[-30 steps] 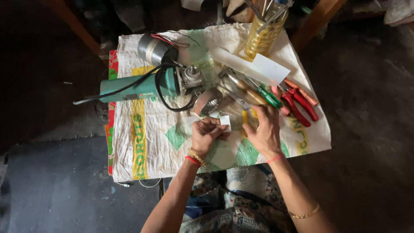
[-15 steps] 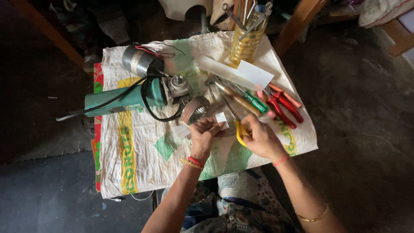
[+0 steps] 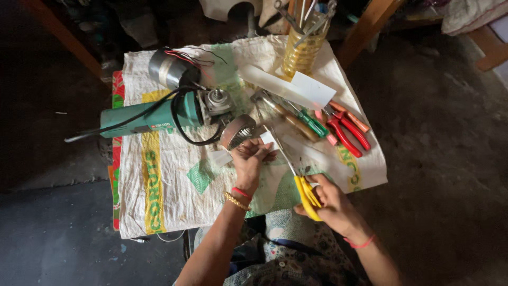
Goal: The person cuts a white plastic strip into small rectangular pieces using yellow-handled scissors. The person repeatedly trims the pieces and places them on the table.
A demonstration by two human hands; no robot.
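Left hand (image 3: 248, 161): fingers pinching small white paper piece (image 3: 267, 139), just right of green angle grinder (image 3: 159, 117); right hand (image 3: 330, 204): clenched round yellow-handled scissors (image 3: 301, 185), below-right of grinder, on woven white sack cloth (image 3: 169, 180).

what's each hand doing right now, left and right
Left hand: closed, pinching a small white piece.
Right hand: closed around yellow-handled scissors.

Right hand (image 3: 330, 204) drawn back from the tool pile toward 5 o'clock, now gripping yellow-handled scissors (image 3: 296, 177), blades aimed at 11 o'clock toward the left hand (image 3: 248, 159). Left hand shifted slightly, now pinching a small white paper piece (image 3: 267, 140) beside the round metal part (image 3: 237, 131). Earlier empty fingers replaced by closed grips.
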